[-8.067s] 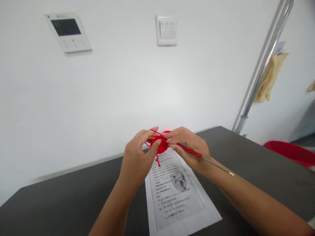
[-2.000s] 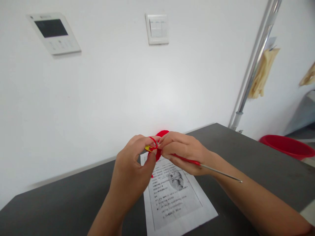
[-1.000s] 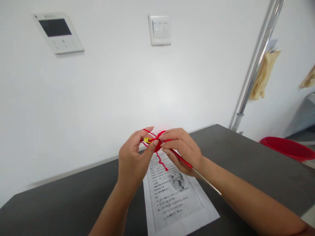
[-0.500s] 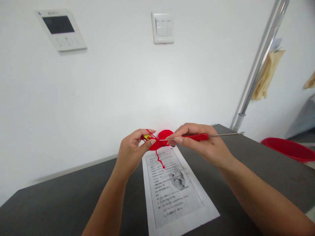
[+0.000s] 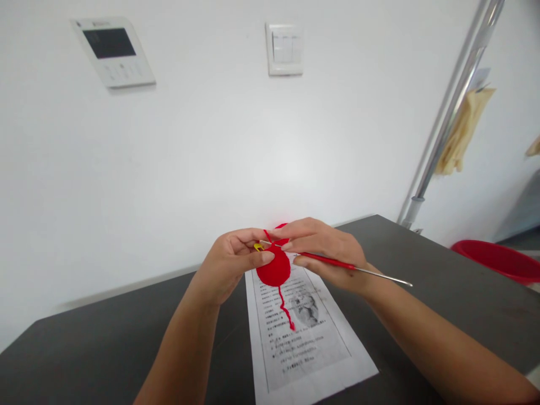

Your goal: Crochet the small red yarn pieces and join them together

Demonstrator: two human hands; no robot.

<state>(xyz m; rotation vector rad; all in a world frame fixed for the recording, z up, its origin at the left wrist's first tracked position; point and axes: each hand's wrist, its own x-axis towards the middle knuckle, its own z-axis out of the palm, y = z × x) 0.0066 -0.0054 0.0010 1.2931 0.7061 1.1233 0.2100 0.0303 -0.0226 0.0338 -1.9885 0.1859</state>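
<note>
"Red crochet piece [image 5: 274, 271], where is it?"

"Up in the air between both hands, above the far end of the printed sheet [image 5: 306, 343], toward the tabletop's [image 5: 84, 360] far edge. Its yarn tail [image 5: 286, 306] hangs straight down and ends over the sheet."

"How is the left hand [image 5: 230, 264] set?"

"Fingers curled in, thumb and forefinger pinching the piece's upper left edge. A yellow stitch marker [image 5: 258, 246] sits right at those fingertips."

"And the right hand [image 5: 327, 252]?"

"Pressed together on the crochet hook [image 5: 333, 262], pinching its red handle, with the forefinger stretched over the top of the piece. The hook's thin end points left to the marker; the bare metal end sticks out right, past the wrist."

"Do the hands touch?"

"Their fingertips meet, or nearly, at the top of the piece; I cannot tell which."

"What else is around?"

"The sheet lies flat, reaching the tabletop's near edge. A metal pole [image 5: 451, 107] rises at the far right corner with a tan cloth [image 5: 462, 132] hung beside it, and a red basin [image 5: 498, 260] sits past the right edge. On the white wall are a light switch [image 5: 286, 49] and a control panel [image 5: 113, 52]."
</note>
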